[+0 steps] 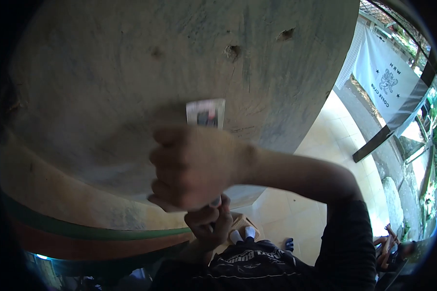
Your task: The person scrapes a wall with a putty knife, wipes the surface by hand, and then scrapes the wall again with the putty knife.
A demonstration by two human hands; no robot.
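A small card with a dark picture on it [206, 113] lies against the worn, stained wall [131, 63]. Just below the card is my right hand [192, 167], blurred and closed, its forearm reaching in from the right; it hides the card's lower part. What the fingers grip cannot be made out. My left hand [211, 223] sits underneath, with its fingers curled around a small object, dark with a bit of red, mostly hidden behind the right hand.
Holes [232, 52] mark the wall's upper part. A white banner [386, 77] hangs at the upper right. Pale floor tiles [291, 208] and a sandal [289, 244] lie below. Part of another person [387, 247] shows at the lower right.
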